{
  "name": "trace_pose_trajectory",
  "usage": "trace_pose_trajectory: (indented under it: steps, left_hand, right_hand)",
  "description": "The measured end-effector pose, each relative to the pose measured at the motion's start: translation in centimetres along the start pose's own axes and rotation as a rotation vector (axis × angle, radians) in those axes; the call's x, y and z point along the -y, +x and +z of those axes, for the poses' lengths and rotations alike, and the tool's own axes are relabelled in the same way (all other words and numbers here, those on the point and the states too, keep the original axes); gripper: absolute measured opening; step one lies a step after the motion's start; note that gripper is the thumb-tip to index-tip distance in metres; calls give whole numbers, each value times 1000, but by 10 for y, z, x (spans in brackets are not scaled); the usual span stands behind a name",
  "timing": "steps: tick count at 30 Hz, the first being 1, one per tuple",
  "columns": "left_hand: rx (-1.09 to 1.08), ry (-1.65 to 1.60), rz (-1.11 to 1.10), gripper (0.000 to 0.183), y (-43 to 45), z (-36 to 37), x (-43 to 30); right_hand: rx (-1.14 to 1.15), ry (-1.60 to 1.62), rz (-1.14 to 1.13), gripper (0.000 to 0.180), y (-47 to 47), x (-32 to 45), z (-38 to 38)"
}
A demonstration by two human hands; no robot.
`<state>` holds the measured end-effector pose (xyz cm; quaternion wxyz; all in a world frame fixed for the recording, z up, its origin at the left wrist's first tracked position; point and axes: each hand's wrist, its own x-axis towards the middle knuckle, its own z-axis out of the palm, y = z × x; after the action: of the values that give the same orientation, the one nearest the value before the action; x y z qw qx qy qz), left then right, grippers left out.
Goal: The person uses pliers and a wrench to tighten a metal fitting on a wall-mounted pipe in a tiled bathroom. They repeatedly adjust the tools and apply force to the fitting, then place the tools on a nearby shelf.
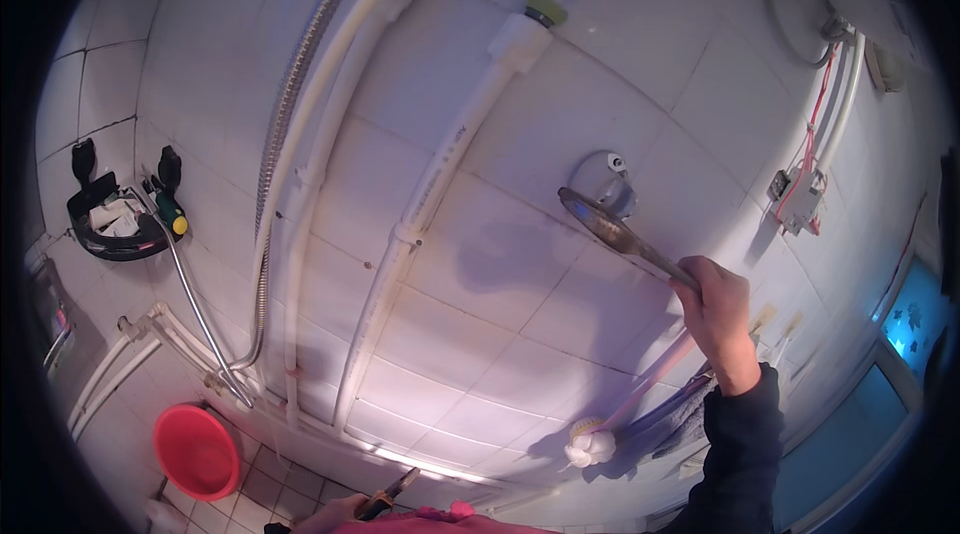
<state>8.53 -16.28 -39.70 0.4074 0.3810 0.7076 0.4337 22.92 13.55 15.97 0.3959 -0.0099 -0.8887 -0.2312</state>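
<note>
My right hand (716, 309) grips the handle of a dark metal adjustable wrench (622, 234), reaching up from the lower right. The wrench's head lies at the lower edge of a round chrome wall fitting (609, 185) on the white tiles; whether they touch I cannot tell. Low at the bottom edge, my left hand (337, 514) is closed around the dark handle of a tool with a metal tip (388, 496), its kind not clear, beside a pink garment (450, 517).
White pipes (420, 204) with green-handled valves (545, 5) run up the wall. A black corner caddy (124, 241) holds tools at left, above a red basin (196, 451). Exposed red wires (812, 114) enter an open wall box (799, 200) at right. A bath puff (590, 444) and towels (679, 414) hang below.
</note>
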Motion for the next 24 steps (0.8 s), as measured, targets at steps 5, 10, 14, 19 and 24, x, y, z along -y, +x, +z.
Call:
trace_pose_trajectory:
  steps: [5,10,14,19,24]
  left_hand:
    - [-8,-12,-21,51,0,6,9]
    - [-26,-24,-29,50,-2,13,17]
    - [-44,-28,-35,49,-6,17,22]
    - [-44,-51,-67,47,-4,16,23]
    - [-48,-78,-99,45,-4,17,25]
  right_hand:
    - [60,-69,57,16,-2,4,-4]
    - [71,4,48,17,-3,8,-5]
    - [78,-15,58,16,-7,8,-1]
    - [30,141,-17,15,-35,8,-2]
    - [242,230,30,19,-103,27,31]
